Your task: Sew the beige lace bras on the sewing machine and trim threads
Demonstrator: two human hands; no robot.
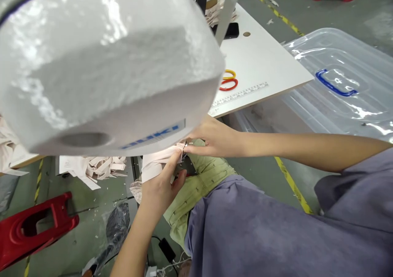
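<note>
A piece of pale pink fabric (152,168) lies under the front of a white sewing machine head (123,68). My left hand (159,187) grips it from the near side, with the index finger pressed on top and the thumb lower down. My right hand (219,140) reaches in from the right and pinches the fabric's far end near a small metal part; its upper fingers are partly hidden by the machine head. The needle area is mostly out of sight. Below the hands, light green patterned cloth (208,172) covers the lap.
A white table (258,60) holds scissors (229,84), a clear ruler (242,95) and a black phone (231,30). To the right stands a clear plastic bin lid with a blue handle (334,86). Fabric strips (104,166) hang at left, above a red stool (37,228).
</note>
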